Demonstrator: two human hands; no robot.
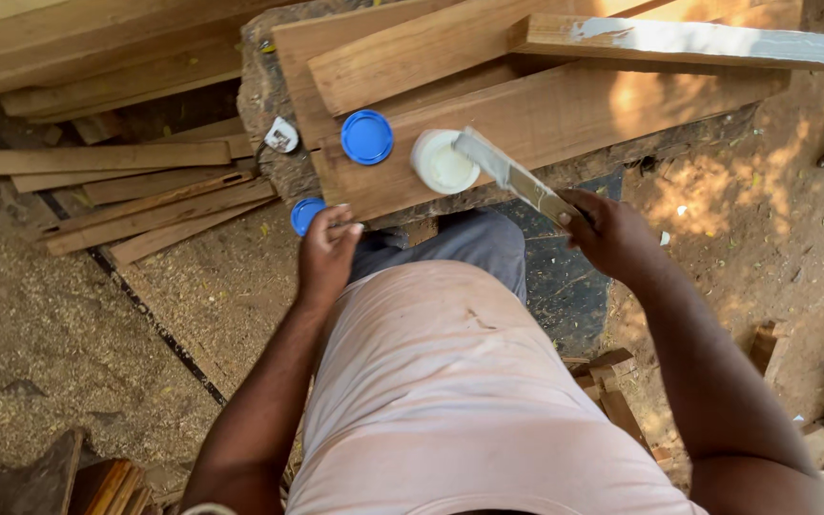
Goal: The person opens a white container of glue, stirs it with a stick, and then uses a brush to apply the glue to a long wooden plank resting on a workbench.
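Note:
My right hand (607,232) grips a flat wooden stick (512,177) whose pale, smeared tip rests over an open white jar (442,162) of white paste. The jar stands on a wooden plank (565,129). My left hand (328,250) reaches toward a small blue lid (304,216) at the plank's near edge, fingertips touching or almost touching it. A larger blue lid (367,137) lies flat on the plank to the jar's left.
Several planks are stacked on a rough block (261,95); one long board (698,42) has a white-smeared face. Thin wood strips (145,205) lie to the left on sawdust. A small white tag-like piece (281,135) sits near the lids. Wood offcuts (612,396) lie on the dirt at right.

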